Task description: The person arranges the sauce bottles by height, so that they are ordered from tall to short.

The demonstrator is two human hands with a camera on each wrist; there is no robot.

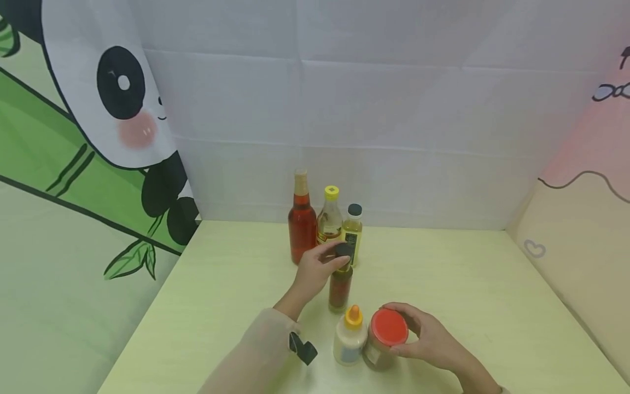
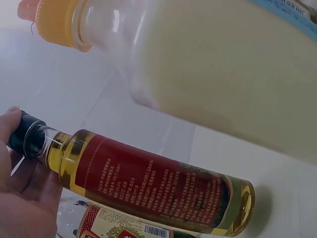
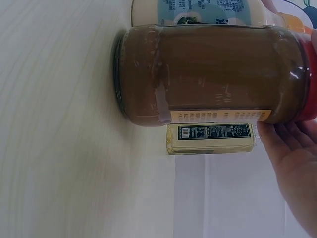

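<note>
My left hand (image 1: 315, 273) pinches the black cap of a small bottle with a dark red label (image 1: 340, 290); in the left wrist view the fingers hold that cap beside the bottle's (image 2: 153, 183) yellow neck. My right hand (image 1: 433, 342) grips a brown jar (image 1: 378, 353) near its red lid (image 1: 389, 327), and the right wrist view has the jar (image 3: 213, 74) large, its base on the table. Between the hands stands a pale squeeze bottle (image 1: 350, 339) with an orange tip, close beside the jar. All three stand upright.
Behind the left hand stand a tall red bottle (image 1: 302, 230), a yellow-capped bottle (image 1: 330, 219) and a dark-capped bottle (image 1: 353, 230) with yellow contents. A white cloth (image 1: 384, 109) hangs at the back of the pale table (image 1: 443, 273), with printed cloths at both sides.
</note>
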